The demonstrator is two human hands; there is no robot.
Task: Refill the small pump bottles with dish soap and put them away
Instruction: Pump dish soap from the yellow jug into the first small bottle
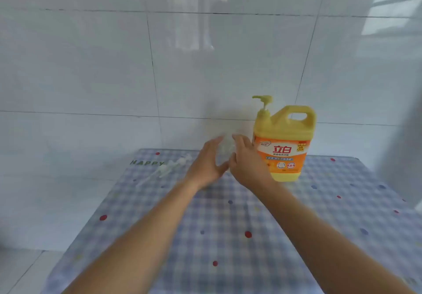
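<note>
From the head camera, the left hand (209, 164) and the right hand (247, 163) both reach forward over the far half of a table under a checked cloth (228, 229) with coloured dots. The hands are facing each other, with fingers spread wide and fairly straight. In the narrow gap between them stands something pale and see-through, most likely a small clear bottle (225, 151). It is heavily blurred, so I cannot tell whether either palm actually touches it or only flanks it. Just beside the right hand, close to the tiled wall (205, 65), stands the yellow dish soap jug (283, 143). It is upright with its own pump fitted and its orange label facing the camera. To the left of the hands, white pump heads (167, 168) lie on their sides on the cloth, their thin tubes pointing toward the near-left (one or two, the blur hides the count). With the pumps off and lying apart, the step in hand looks like taking hold of an opened small bottle to fill it. No soap is visible in it. The next move probably calls for one hand to close round the bottle and hold it steady. The other hand would then bring the jug's spout over its narrow mouth, lined up carefully so that soap does not run onto the cloth.
</note>
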